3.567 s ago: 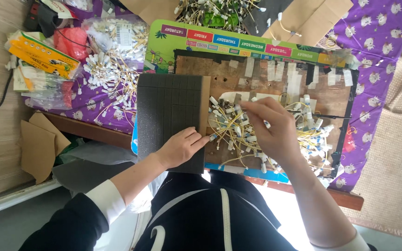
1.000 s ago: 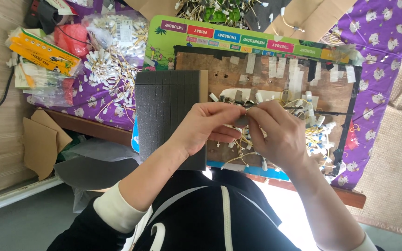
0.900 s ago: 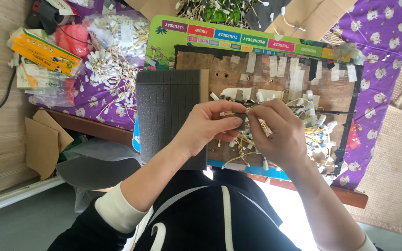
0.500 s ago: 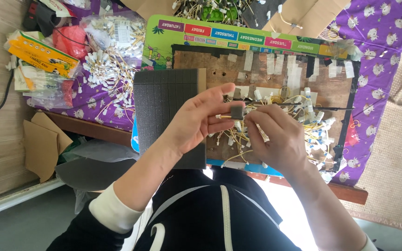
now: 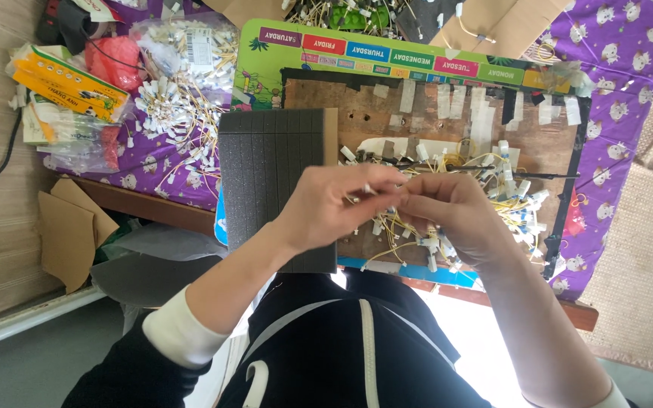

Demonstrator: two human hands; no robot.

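Observation:
My left hand [image 5: 334, 208] and my right hand [image 5: 451, 215] meet above a brown work board [image 5: 447, 121], fingertips pinched together on a thin yellow wire with a small white connector [image 5: 368, 189]. Under the hands lies a heap of yellow wires with white connectors [image 5: 508, 204]. A dark grey foam sheet cut into small squares [image 5: 270, 166] sits just left of my left hand, partly under the wrist. What exactly sits between the fingertips is mostly hidden.
A colourful board with a green border [image 5: 266, 57] lies under the work board on a purple patterned cloth [image 5: 621, 91]. A clear bag of white connector wires [image 5: 183, 60], a yellow box [image 5: 66, 79] and a red bag [image 5: 119, 60] lie at the left. Cardboard pieces [image 5: 66, 230] rest on the floor.
My left hand left the foam sheet and came up to meet my right hand. Both now pinch a wire together, slightly lower than half a second ago.

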